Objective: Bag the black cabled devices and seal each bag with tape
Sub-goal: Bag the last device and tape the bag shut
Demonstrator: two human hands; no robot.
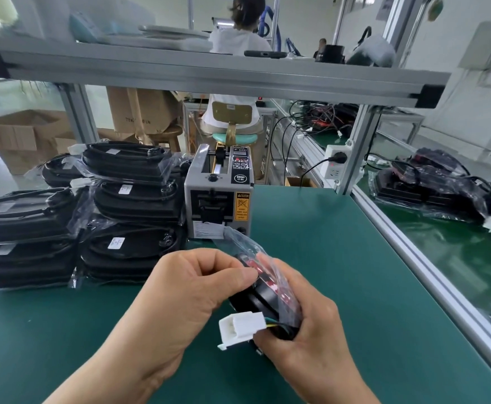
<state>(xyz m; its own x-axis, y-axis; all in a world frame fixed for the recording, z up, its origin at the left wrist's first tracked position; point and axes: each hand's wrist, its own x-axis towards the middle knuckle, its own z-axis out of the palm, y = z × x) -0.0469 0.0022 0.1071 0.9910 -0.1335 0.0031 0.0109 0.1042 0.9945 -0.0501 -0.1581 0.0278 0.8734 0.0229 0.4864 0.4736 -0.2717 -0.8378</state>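
Several bagged devices (133, 205) stacked left, current device (263, 301) in bag (270, 275) gripped by both left hand (191, 290) and right hand (305, 339), dispenser's (219, 196) tape (213, 228) not yet applied.

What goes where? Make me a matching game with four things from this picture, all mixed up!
Things:
1. tape dispenser
2. white connector
3. bagged devices
4. power socket

Places:
A. on the metal post
B. stacked at the left of the green mat
C. between the left hand and right hand
D. standing at the back of the mat

Pairs: 1-D, 2-C, 3-B, 4-A
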